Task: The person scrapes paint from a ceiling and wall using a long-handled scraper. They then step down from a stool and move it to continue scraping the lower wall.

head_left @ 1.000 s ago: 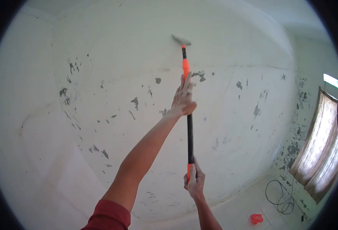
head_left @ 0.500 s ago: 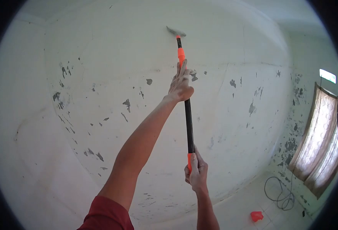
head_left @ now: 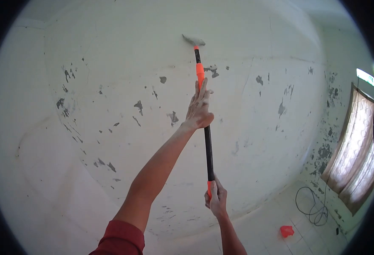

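Both my hands are on a long black extension pole [head_left: 207, 153] with orange grips, which stands almost upright in front of the wall. At its top is a wide, dusty grey head [head_left: 194, 41], at the wall; its exact kind is hard to make out. My left hand [head_left: 200, 108] holds the upper part by the orange collar, its fingers fairly straight along the pole and coated in pale dust. Lower down, my right hand [head_left: 217, 198] is wrapped round the orange bottom grip, also dusty. The pale wall [head_left: 238, 114] has several grey patches of flaked paint.
To the right, a curtained window [head_left: 352, 144] is set in a side wall with more flaking. On the tiled floor lie a coiled dark cable [head_left: 316, 212] and a small red object [head_left: 286, 231]. Another pale wall [head_left: 21, 140] stands at the left.
The pole and its head have moved down along the wall, both hands with it. Flaked patches beside the orange collar show more. My view has shifted slightly downward.
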Demonstrator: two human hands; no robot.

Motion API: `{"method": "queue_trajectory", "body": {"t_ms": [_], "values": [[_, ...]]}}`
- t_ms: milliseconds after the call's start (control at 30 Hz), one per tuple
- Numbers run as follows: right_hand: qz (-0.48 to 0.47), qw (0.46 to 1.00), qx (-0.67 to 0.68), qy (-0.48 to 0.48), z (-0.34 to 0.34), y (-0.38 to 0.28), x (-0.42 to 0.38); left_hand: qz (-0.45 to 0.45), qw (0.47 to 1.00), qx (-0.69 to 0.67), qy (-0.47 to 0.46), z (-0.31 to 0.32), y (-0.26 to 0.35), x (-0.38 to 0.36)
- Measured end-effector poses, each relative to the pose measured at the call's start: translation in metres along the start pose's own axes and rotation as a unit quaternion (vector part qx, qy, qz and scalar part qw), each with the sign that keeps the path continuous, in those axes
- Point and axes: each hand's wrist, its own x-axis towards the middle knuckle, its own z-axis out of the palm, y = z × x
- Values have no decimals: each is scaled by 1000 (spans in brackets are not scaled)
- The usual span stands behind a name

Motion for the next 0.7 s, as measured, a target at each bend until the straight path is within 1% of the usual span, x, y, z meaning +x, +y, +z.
{"method": "queue_trajectory", "body": {"t_ms": [67,100,133,167,200,267,333,433,500,600,700], "values": [[-5,1000,7,-15,-8,18,-3,35,998,15,44,18,-10,-9],[12,1000,2,-8,-13,28,-11,37,998,15,49,22,-8,-19],[31,1000,-3,1,-18,41,-24,33,999,0,24,29,-4,-40],[25,999,-32,22,-21,61,-36,29,999,-16,-1,36,-3,-55],[61,998,14,22,-16,59,-53,29,999,-18,0,39,2,-64],[76,997,16,25,-8,58,-67,-10,998,-7,-56,38,8,-75],[68,997,5,27,-11,48,-54,4,999,-7,-44,32,11,-62],[76,997,3,25,-12,46,-52,-18,997,1,-72,33,12,-56],[76,996,31,26,-6,49,-57,9,1000,3,-26,38,5,-62],[80,996,30,29,-1,64,-76,4,999,-4,-34,43,3,-87],[64,997,0,41,2,66,-65,6,999,-4,-46,37,0,-81]]}}
